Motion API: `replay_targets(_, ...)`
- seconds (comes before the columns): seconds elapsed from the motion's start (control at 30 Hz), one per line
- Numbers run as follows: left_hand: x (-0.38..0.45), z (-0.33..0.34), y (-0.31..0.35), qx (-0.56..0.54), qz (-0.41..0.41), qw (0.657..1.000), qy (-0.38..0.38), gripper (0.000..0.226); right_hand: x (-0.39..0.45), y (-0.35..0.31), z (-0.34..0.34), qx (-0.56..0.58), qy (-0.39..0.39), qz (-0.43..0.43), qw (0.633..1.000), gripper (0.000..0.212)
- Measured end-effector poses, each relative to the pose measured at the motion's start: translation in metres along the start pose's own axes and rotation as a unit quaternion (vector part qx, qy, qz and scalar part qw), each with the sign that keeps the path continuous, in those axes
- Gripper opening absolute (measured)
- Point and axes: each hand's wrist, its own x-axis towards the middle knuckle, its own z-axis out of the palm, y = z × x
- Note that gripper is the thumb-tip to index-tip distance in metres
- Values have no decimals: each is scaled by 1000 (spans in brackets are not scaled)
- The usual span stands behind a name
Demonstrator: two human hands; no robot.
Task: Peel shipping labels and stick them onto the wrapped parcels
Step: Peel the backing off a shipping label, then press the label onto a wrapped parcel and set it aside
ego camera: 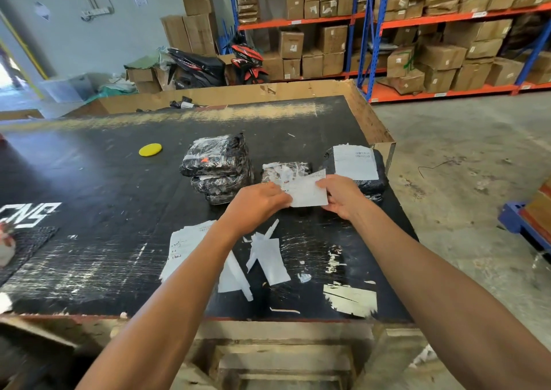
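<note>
Holding shipping label (307, 191) above table (89, 181) near right edge: left hand (258, 203) pinches left end, right hand (340, 195) pinches right end. Labelled parcel (356, 169) at right edge; unlabelled parcels (219, 166) stacked left.

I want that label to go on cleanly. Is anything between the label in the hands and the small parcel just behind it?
Nothing visible is in the way. The left hand and right hand hold the label by its ends, just in front of the small parcel. That parcel's top shows only crinkled wrap and torn paper scraps.
</note>
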Motion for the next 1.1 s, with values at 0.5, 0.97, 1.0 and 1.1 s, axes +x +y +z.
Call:
replay_targets(0.5, 38, 0, 11, -520, -582, 610, 138, 9, 6, -13, -1, -147, -106, -156, 971, 13)
replay_targets(0.97, 73, 48, -76, -397, -607, 677, 128, 22, 67, -11, 42, -247, 23, -200, 948, 44)
replay_targets(1.0, 76, 52, -81, -395, -609, 677, 119, 22, 72, -10, 45, -253, 26, -196, 947, 46)
replay_targets(1.1, 81, 65, -89, -387, -617, 679, 90, 21, 85, -3, 51, -266, 34, -182, 946, 49)
